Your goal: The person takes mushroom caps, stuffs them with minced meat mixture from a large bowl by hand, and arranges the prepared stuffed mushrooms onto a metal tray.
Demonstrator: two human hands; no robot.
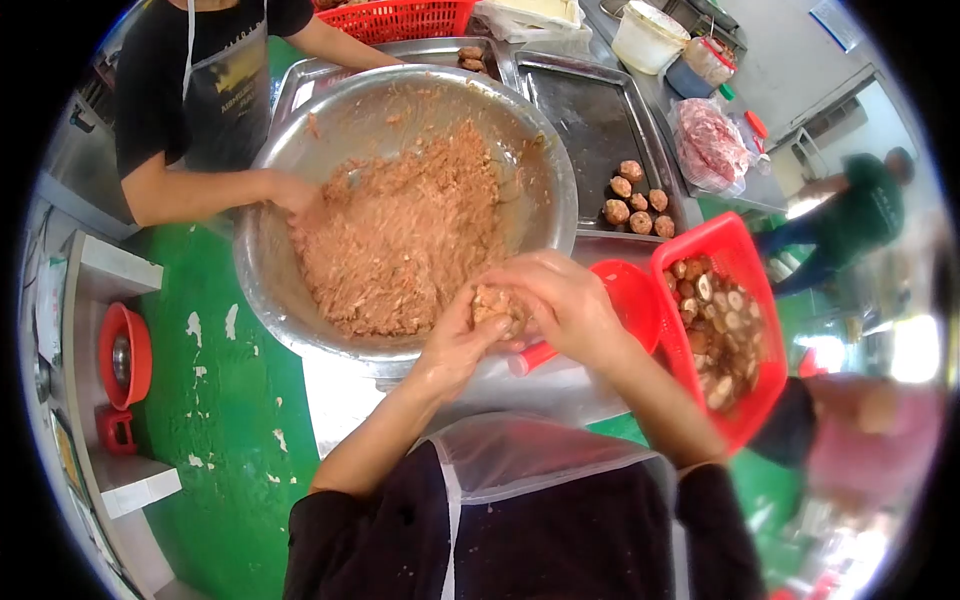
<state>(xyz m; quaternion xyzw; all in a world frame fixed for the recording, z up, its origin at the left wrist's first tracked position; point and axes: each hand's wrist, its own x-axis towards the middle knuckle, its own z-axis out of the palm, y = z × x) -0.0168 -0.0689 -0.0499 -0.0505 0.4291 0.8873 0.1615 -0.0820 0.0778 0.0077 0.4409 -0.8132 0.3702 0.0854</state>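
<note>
Between my two hands is a rough ball of minced meat [497, 308], held over the near right rim of a big metal bowl [262, 262]. My left hand [455, 345] curls around its near left side, the thumb lying across it. From the far right, my right hand [555, 300] cups it with bent fingers. Minced meat mixture [400, 235] fills much of the bowl. Beneath my right hand lies a red plastic scoop or basin [632, 300], partly hidden. Several formed meatballs [638, 205] rest on a dark metal tray [575, 110] to the right.
A red basket [768, 345] of mushrooms [722, 310] stands at right. Across the bowl, a co-worker's hand [295, 195] reaches into the meat. A bag of raw meat [708, 145] and a white bucket [648, 38] stand behind the tray. Other people [860, 215] are at far right.
</note>
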